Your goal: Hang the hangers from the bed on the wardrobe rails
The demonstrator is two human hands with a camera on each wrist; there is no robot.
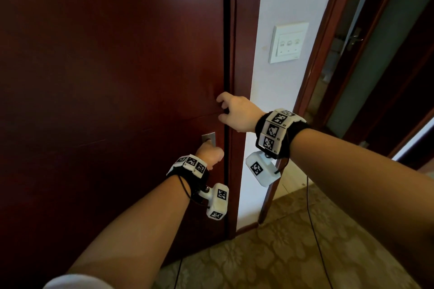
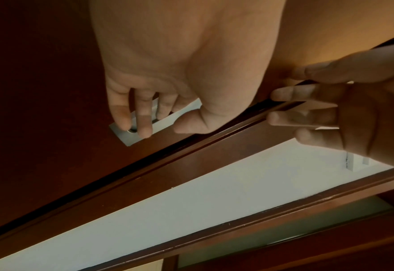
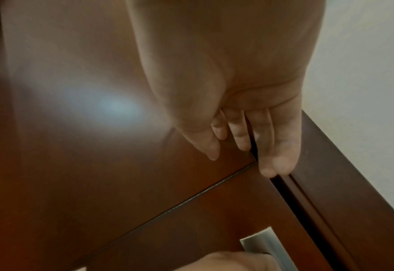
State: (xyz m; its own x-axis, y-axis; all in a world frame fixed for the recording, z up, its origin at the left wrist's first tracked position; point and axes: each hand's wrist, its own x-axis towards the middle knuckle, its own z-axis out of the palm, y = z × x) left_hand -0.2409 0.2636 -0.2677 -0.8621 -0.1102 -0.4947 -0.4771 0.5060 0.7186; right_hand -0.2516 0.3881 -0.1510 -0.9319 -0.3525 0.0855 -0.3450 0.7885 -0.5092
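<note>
Both hands are up on the dark red-brown wooden wardrobe door (image 1: 112, 77). The left hand (image 1: 209, 153) sits at the recessed brushed-metal pull plate (image 1: 209, 138), its fingers (image 2: 145, 117) curled and hooked into the plate's slot. Higher up, the right hand (image 1: 232, 110) is at the door's right edge, its fingers (image 3: 266, 146) bent with the tips tucked into the dark gap beside the wooden frame strip (image 1: 238, 171). Hangers, bed and rails: none in view here. Over on the white wall, a white switch panel (image 1: 288, 42); below, patterned beige floor (image 1: 281, 253).
</note>
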